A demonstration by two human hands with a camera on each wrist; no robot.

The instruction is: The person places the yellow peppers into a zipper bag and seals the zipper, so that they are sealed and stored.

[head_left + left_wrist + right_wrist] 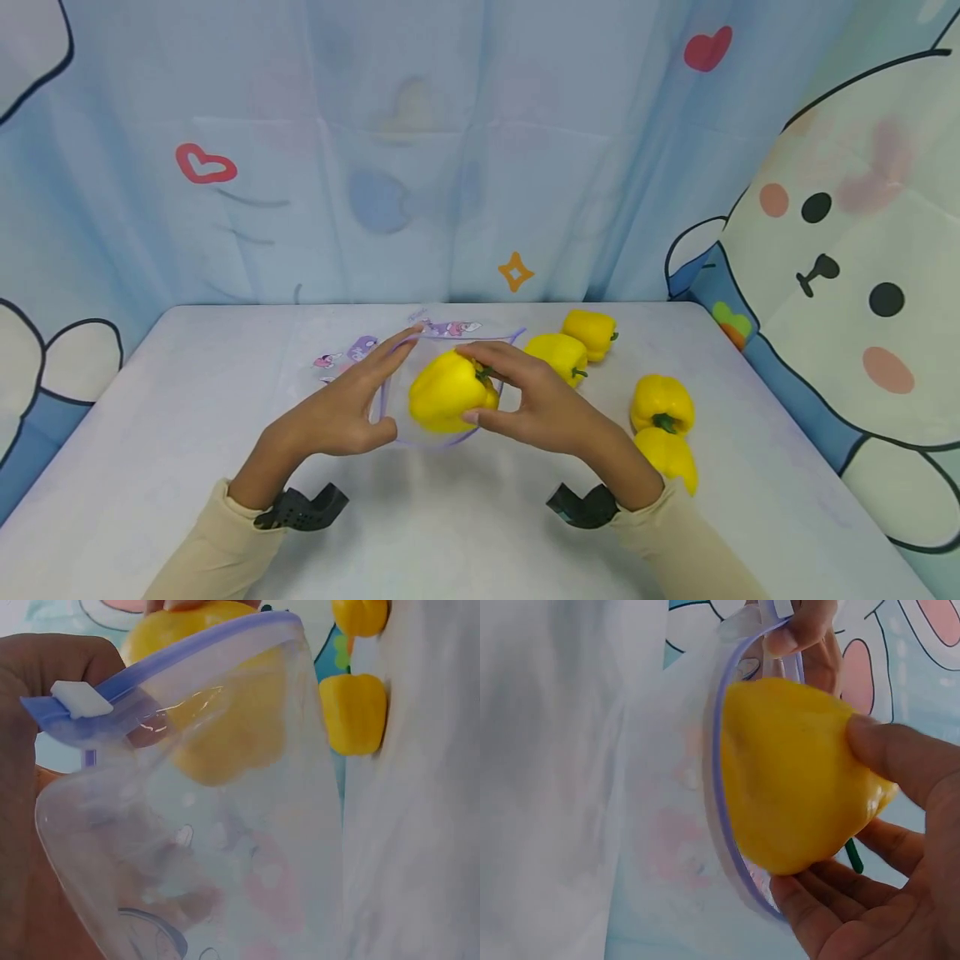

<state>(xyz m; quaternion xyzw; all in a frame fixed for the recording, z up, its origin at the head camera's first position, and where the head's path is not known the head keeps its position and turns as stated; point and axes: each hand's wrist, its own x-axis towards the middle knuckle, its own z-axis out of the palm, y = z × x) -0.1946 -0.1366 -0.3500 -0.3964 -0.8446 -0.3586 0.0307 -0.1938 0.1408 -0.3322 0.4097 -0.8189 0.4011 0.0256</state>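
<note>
In the head view a yellow bell pepper (442, 393) is between my two hands, at the mouth of a clear zipper bag (247, 847) with a purple rim and a white slider (81, 699). My right hand (536, 402) grips this pepper near its green stem, thumb on one side and fingers on the other. The right wrist view has the pepper's lower end inside the purple rim (718, 757). With thumb and fingers spread, my left hand (337, 410) holds the bag's rim at the slider end, keeping the mouth wide.
Two yellow peppers lie behind my right hand, one nearer (557, 355) and one farther (591, 333). Two more, a rear one (663, 402) and a front one (669, 460), lie beside my right forearm. A printed curtain (450, 167) hangs behind the white table (450, 533).
</note>
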